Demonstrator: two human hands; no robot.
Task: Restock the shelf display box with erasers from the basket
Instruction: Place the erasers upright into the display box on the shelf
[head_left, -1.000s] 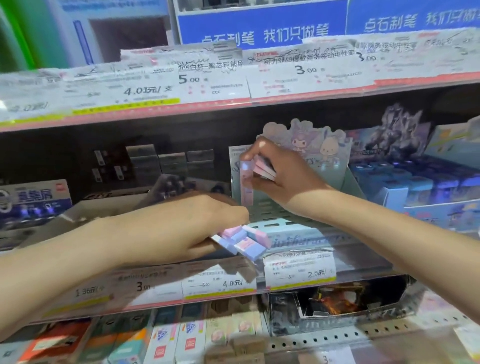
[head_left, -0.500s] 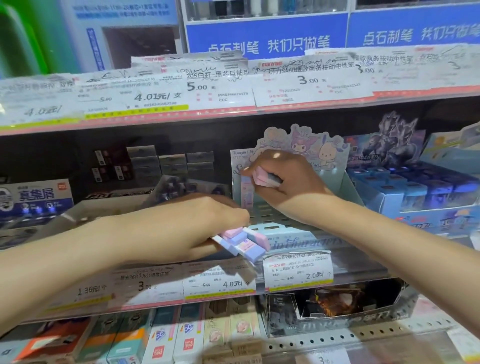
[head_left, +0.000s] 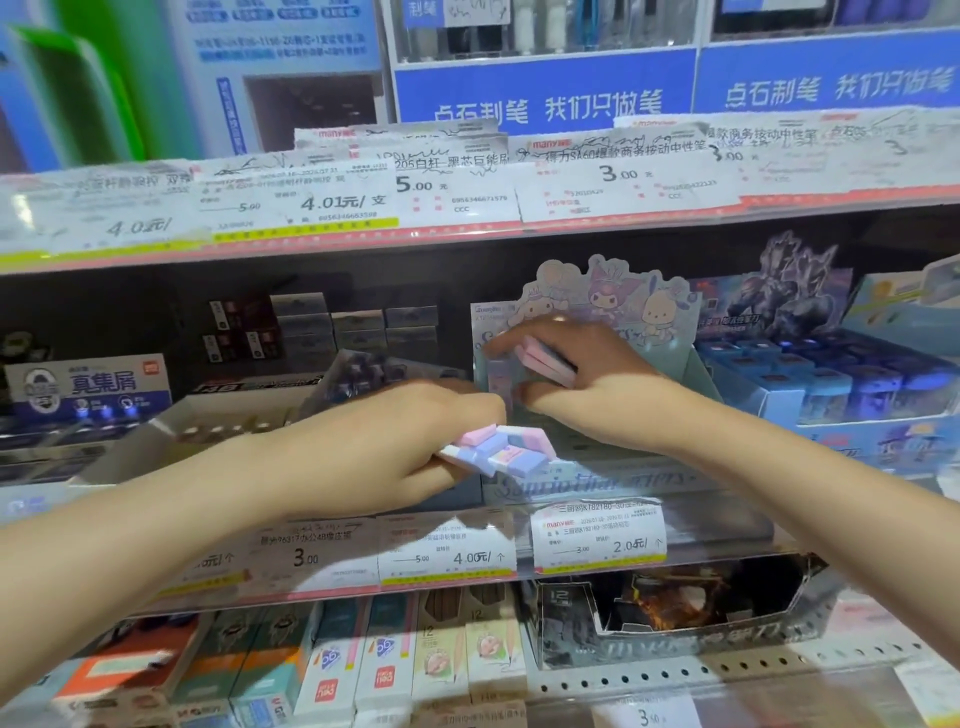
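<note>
Over the cardboard display box (head_left: 587, 483), each hand (head_left: 395, 447) (head_left: 587, 374) grips blocky pastel erasers (head_left: 498, 449).

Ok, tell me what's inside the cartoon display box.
Inside the display box, one upright eraser shows at the left wall; the right hand, gripping pink erasers, covers the rest.
</note>
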